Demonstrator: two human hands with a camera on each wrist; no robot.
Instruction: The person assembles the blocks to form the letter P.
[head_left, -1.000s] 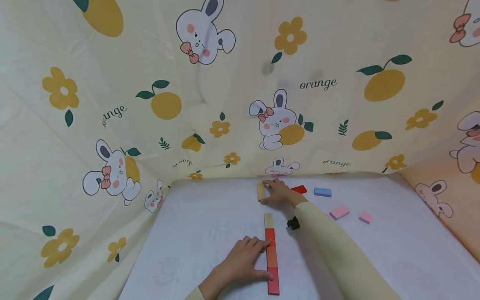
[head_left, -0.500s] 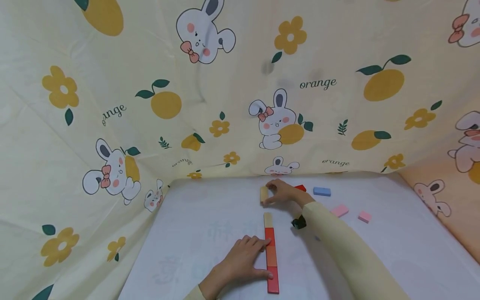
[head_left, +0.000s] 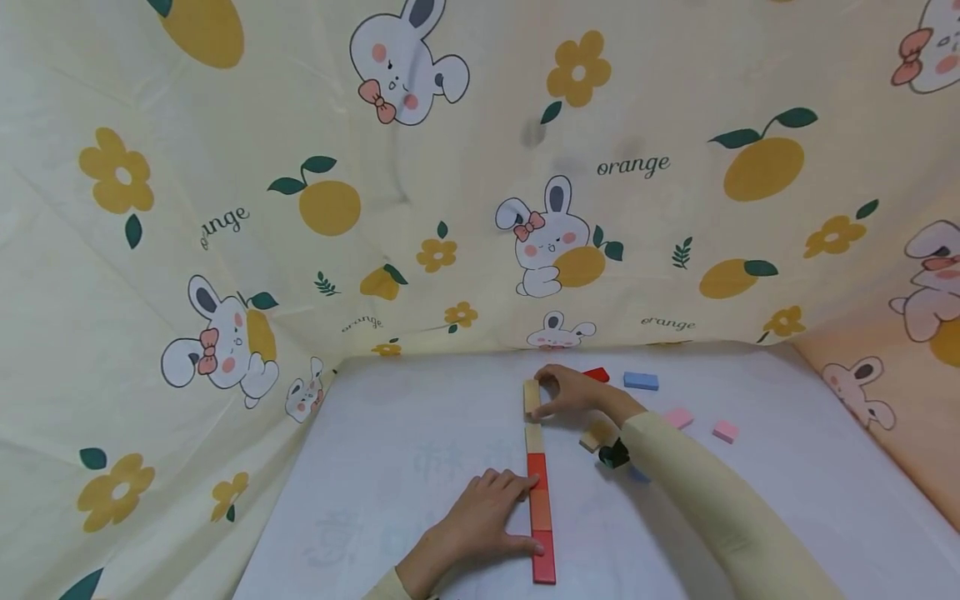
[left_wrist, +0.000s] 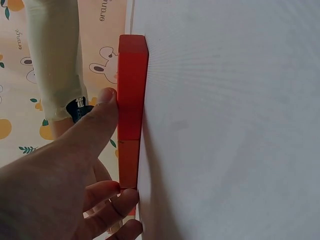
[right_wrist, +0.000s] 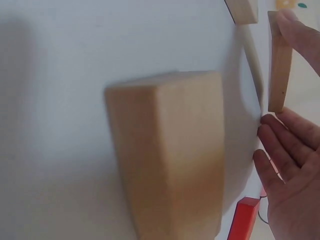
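Right hand (head_left: pixel 572 390): holds a pale wooden block (head_left: pixel 531 395) pinched between thumb and fingertips, the block's long side in line with the row below it. In the right wrist view the same block (right_wrist: pixel 279 62) shows edge-on, a fingertip on its top end and the other fingers (right_wrist: pixel 280 150) loosely curled just under it. The block sits just beyond the far end of the row, close to it; whether the two touch cannot be told.

Left hand (head_left: pixel 480 523): lies flat on the white table (head_left: pixel 390 500), fingers straight, thumb and fingertips pressed against the left side of the row of blocks (head_left: pixel 538 504). In the left wrist view the thumb (left_wrist: pixel 97 125) rests on the red blocks (left_wrist: pixel 131 100); nothing is gripped.

Row of blocks: runs straight away from the person, directly right of the left hand. Red at the near end, then orange, red, and a pale wooden piece (head_left: pixel 533 437) at the far end.

Second wooden block (head_left: pixel 597 435): lies loose on the table under the right wrist, beside a dark wrist-mounted device (head_left: pixel 615 454). It fills much of the right wrist view, blurred.

Beyond and right of the right hand: red block (head_left: pixel 597 374), blue block (head_left: pixel 641 381), two pink blocks (head_left: pixel 677 417) (head_left: pixel 724 431), all apart from one another.

Backdrop: cream cloth (head_left: pixel 480 167) printed with rabbits, oranges and flowers
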